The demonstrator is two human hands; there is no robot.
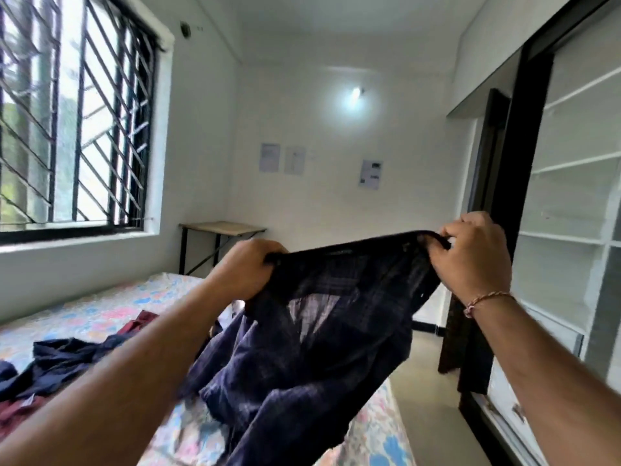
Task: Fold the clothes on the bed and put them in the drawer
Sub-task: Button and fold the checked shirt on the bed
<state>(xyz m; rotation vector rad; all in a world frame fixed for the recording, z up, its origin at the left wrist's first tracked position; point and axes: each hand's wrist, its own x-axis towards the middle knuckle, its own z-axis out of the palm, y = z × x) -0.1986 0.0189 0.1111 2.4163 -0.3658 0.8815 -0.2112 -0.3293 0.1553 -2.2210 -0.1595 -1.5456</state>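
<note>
A dark navy checked shirt (312, 351) hangs in the air over the bed (100, 307), stretched between both hands at its top edge. My left hand (247, 269) grips the left corner and my right hand (473, 253) pinches the right corner. The shirt's lower part droops toward the floral bedsheet. Another dark blue garment (64, 361) lies crumpled on the bed at the left, with maroon clothes (137, 322) beside it and at the lower left (16, 412).
An open wardrobe with white shelves (571, 203) and dark frame stands at the right. A small wooden table (221, 228) sits against the far wall. A barred window (74, 109) is on the left. Floor strip (426, 381) runs between bed and wardrobe.
</note>
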